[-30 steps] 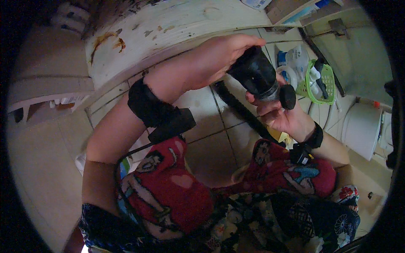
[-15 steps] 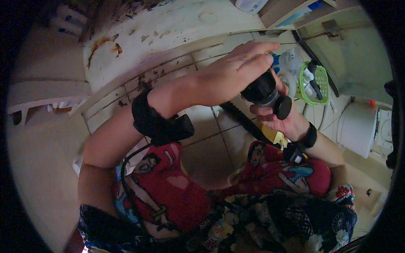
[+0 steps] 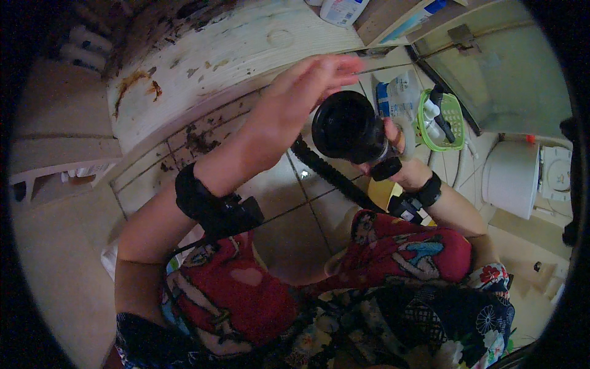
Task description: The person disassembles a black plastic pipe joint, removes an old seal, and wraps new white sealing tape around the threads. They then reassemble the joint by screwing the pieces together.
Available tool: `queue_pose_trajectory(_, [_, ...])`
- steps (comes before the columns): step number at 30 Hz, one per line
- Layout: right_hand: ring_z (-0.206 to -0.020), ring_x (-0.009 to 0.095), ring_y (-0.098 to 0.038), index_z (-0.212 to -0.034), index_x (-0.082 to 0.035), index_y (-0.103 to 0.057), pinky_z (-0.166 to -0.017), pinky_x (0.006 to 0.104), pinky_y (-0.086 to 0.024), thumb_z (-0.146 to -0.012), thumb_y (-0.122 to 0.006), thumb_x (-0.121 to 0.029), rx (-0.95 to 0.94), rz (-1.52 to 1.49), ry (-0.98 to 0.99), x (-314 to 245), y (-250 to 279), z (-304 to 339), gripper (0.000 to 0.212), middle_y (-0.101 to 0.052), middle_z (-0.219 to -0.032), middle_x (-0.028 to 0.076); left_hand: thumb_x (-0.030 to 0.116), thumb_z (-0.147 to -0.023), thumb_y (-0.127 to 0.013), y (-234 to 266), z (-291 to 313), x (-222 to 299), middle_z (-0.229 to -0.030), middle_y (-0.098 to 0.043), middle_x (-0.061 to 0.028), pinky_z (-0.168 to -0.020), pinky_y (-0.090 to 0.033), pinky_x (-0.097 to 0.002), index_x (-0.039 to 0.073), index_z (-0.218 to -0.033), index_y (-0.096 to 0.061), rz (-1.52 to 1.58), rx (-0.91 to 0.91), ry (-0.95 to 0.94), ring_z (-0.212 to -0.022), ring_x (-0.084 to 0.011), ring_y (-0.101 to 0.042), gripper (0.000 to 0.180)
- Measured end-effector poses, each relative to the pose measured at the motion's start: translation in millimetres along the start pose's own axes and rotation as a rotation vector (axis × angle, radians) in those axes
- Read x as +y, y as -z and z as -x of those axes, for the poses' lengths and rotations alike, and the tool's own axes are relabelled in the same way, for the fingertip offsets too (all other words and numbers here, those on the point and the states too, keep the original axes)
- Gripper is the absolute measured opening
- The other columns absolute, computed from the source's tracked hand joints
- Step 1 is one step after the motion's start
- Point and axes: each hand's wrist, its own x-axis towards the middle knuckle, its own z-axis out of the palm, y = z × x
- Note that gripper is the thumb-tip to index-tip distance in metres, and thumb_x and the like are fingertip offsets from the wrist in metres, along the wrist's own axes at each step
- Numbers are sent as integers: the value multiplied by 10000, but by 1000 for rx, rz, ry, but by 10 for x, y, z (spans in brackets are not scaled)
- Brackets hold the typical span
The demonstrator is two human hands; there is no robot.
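Black wide-mouthed part (image 3: pixel 367 126) was up, not yet set down, gripped by your right hand (image 3: pixel 413 174); your left hand (image 3: pixel 305 86) hovered alongside, unclenched.

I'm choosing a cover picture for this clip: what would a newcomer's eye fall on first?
Probably the black, wide-mouthed piece in the right hand, just above the picture's middle, with the left hand open beside its rim. Next might come the red patterned fabric over the legs, lower down, then the bright green basket at upper right.

The right fingers (image 3: pixel 394 135) hold a black cup-shaped part (image 3: pixel 347 126) above tiles (image 3: pixel 292 230).
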Motion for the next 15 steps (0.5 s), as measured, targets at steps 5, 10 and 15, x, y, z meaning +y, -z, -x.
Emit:
queue_pose_trajectory(5, [-1078, 221, -610, -1254, -41, -594, -964, 373, -455, -791, -767, -371, 87, 760, 433, -384, -108, 11, 594, -643, -1161, 122, 432, -1051, -199, 27, 76, -84, -1361, -490, -175, -1086, -365, -377, -11, -1352, -429, 240, 141, 156, -1254, -254, -492, 583])
queue_pose_trajectory(10, [-1046, 294, -630, -1209, -50, -642, -905, 372, -492, -707, -824, -330, 16, 1456, 879, -674, -360, 14, 603, -641, -1139, 145, 445, -1048, -117, -55, 139, -86, -1258, -562, -143, -1043, -419, -352, 22, -1305, -478, 138, 189, 205, -1171, -218, -549, 613])
queue_pose_trajectory(15, [-988, 313, -637, -1239, -141, -641, -785, 375, -542, -722, -791, -326, -2, 1677, 971, -720, -549, 54, 569, -619, -1146, 148, 452, -1044, -84, -148, 147, -22, -1162, -606, -112, -1018, -444, -327, 27, -1275, -502, 103, 202, 190, -1104, -198, -585, 640])
